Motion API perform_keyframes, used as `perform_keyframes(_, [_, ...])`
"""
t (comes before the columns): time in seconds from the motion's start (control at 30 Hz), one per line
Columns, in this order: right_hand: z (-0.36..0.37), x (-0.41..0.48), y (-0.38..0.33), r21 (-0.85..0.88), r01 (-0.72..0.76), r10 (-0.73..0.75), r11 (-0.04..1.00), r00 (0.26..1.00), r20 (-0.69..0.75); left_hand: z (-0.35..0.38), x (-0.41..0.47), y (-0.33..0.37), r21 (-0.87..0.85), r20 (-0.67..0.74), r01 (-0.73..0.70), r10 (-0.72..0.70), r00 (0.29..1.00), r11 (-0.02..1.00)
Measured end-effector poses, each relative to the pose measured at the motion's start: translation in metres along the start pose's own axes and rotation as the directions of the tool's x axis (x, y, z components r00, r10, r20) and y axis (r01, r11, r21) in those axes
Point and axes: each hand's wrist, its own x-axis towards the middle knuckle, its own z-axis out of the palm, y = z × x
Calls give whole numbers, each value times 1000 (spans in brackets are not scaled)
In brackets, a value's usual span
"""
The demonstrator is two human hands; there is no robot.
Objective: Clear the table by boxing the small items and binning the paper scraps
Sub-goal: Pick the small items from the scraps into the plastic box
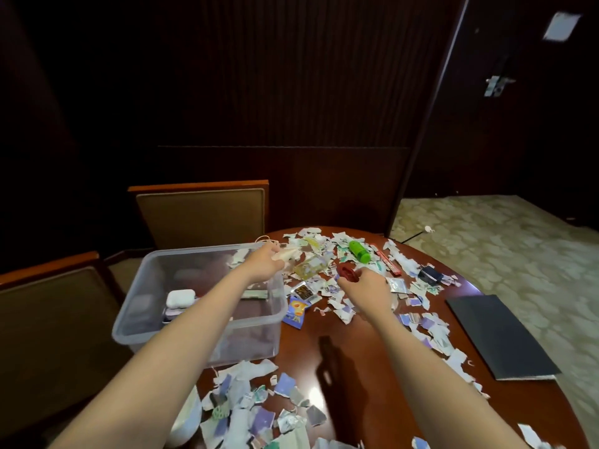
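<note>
Nearest the camera, torn paper scraps (252, 406) lie thick on the glossy brown bench (356, 358), flat ragged pieces in white, lilac and green. None look binned yet, and no bin is clearly in view; a pale rounded shape at the near edge is too cut off to name.

To the left stands the clear plastic box (168, 322), soft-cornered and translucent. A white rounded case (180, 298) and a few other small items lie inside, so the boxing is begun but far from done.

Further on, the right hand (368, 285) closes its grip on a red item (348, 274), which is small and blurred, just above the litter. The left hand (264, 264) reaches over the box's far rim with its grip closed on a pale, tapered object (288, 254); I cannot tell what it is.

Beyond the hands more remains: a clear bottle of yellowish liquid (312, 264), a smooth green cylinder (359, 251), a thin red stick (385, 264), a dark little case (429, 275) and foil sachets among the scraps. A matte dark folder (499, 335) lies at the right edge. I judge the task is early on.
</note>
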Motion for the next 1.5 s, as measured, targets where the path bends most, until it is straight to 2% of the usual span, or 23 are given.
perform_keyframes(0.3, [24,-20,-67,67,172,-177,983,981,80,-43,-16,-52,8,-58,79,-78,995,997])
perform_keyframes(0.67, [70,-24,-123,101,327,-343,939,901,267,-65,-13,-108,73,-66,164,-159,985,984])
perform_keyframes(0.9, [111,-9,-137,-34,370,-311,929,824,475,-65,2,-137,159,-20,203,-203,979,966])
perform_keyframes(1.2, [156,22,-145,-138,348,-201,927,774,601,-64,31,-168,241,-57,281,-275,960,929])
perform_keyframes(1.4, [184,35,-149,-210,490,-234,846,694,681,-65,45,-176,232,-45,260,-257,965,937])
perform_keyframes(1.5, [193,38,-153,-291,594,-275,750,681,679,-62,49,-177,231,-14,242,-245,969,942])
